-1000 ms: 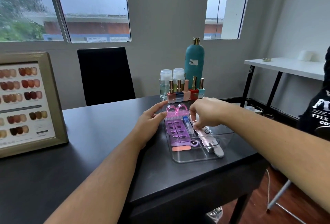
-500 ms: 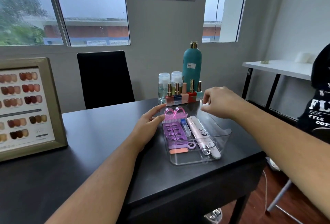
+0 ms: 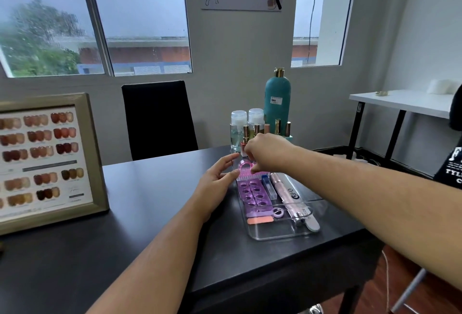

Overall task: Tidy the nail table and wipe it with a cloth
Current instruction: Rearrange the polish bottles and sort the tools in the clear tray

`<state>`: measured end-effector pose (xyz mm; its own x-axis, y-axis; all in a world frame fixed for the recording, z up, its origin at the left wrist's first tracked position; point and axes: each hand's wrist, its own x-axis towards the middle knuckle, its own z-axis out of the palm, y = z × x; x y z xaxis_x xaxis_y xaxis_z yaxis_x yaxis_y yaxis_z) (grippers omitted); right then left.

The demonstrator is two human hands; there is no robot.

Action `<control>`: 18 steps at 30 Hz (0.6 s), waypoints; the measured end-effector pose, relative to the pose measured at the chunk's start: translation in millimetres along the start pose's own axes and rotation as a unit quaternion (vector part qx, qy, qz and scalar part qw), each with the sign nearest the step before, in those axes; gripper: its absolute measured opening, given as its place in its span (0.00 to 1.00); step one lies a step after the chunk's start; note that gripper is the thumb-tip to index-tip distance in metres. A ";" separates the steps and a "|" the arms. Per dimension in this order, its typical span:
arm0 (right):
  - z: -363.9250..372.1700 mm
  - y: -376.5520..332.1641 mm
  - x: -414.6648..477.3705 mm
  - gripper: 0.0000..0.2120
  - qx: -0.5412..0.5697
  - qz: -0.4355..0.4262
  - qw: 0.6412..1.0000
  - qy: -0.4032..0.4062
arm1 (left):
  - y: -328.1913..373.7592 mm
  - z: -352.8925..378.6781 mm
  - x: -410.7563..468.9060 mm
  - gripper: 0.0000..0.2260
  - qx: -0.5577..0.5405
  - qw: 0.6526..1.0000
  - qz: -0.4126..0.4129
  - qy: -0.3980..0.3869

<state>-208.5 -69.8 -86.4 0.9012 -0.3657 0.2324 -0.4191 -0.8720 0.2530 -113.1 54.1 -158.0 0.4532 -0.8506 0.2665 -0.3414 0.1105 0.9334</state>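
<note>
On the black table (image 3: 150,238) stands a clear plastic tray (image 3: 275,237). It holds purple toe separators (image 3: 252,196), a pink pen-shaped device (image 3: 287,193), a nail file (image 3: 312,223), an orange buffer (image 3: 260,220) and a pink nail brush (image 3: 243,167) at its far end. My left hand (image 3: 217,183) rests with straight fingers against the tray's left wall. My right hand (image 3: 267,153) reaches over the far end of the tray, fingers curled down and pinching the pink brush. No cloth is in view.
Behind the tray stand a tall teal bottle (image 3: 277,103), two clear pump bottles (image 3: 238,123) and a row of polish bottles (image 3: 282,127). A framed nail colour chart (image 3: 45,161) leans at the left. A black chair (image 3: 160,118) and a white side table (image 3: 405,103) stand beyond.
My right hand lifted off the pink device in the tray, rose toward the polish bottles, then moved left onto the pink brush. My left hand stayed at the tray's side.
</note>
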 end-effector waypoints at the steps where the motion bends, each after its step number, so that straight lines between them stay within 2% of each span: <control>1: 0.5 -0.1 1.0 0.15 -0.002 0.001 1.000 0.002 | -0.6 -0.3 0.5 0.16 0.000 1.000 0.000 0.000; 7: 4.4 0.3 1.0 0.16 0.009 0.005 1.000 0.008 | -2.7 -1.2 1.0 0.16 0.008 1.000 0.002 0.000; 11: -14.2 10.9 -11.6 0.14 0.111 0.052 0.992 0.039 | 1.6 -0.9 -3.1 0.16 0.018 1.000 0.005 0.006; 16: -30.2 25.5 -69.0 0.06 0.335 0.142 0.919 0.151 | 10.4 -2.3 -24.5 0.20 0.034 0.999 -0.006 -0.009; 18: -21.5 24.5 -99.0 0.06 0.414 0.166 0.874 0.193 | 15.2 -4.2 -38.8 0.21 0.029 0.999 -0.012 -0.028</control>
<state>-310.4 -47.9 -83.0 0.5741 -0.6456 0.5037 -0.2830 -0.7337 -0.6178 -132.4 90.9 -153.2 0.4155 -0.8803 0.2288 -0.3789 0.0612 0.9234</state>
